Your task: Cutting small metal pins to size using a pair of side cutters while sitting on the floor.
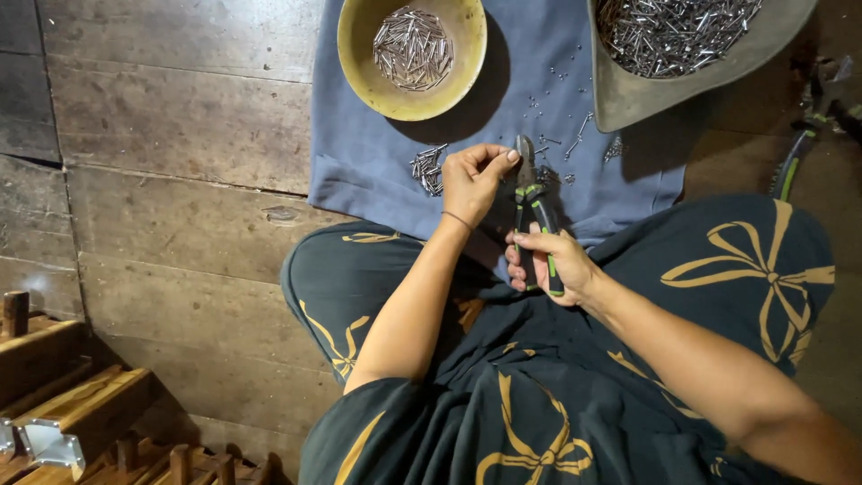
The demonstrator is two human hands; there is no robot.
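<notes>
Person seated cross-legged on a plank floor, seen from above.

Right hand: forearm comes in from the lower right, wrist bent a little inward, fingers wrapped around both handles of the pliers. Handles black with green stripes, drawn close together. Pliers stand nearly upright, nose pointing away from the body.

Left hand: forearm rises from the lower middle, elbow bent, thin band at the wrist. Fingers curled, thumb and forefinger pinched together right at the pliers' nose. What the fingertips hold is too small to tell; likely a pin, but not clear.

Both hands are close together over the lap, left just beyond and left of the right.

Counts:
- Pliers in hand: one. A second green-handled tool lies on the floor well right of the right hand.
- Bowls: two. Yellow bowl beyond the left hand, with a heap of short metal pins. Grey bowl beyond the right hand, only partly in view, piled with many more pins; too many to count in either.
- One small loose pile of pins just left of the left hand.
- Scattered bits beyond the pliers.
- One blue cloth under bowls and pins.

Wooden blocks well left of the left arm.
</notes>
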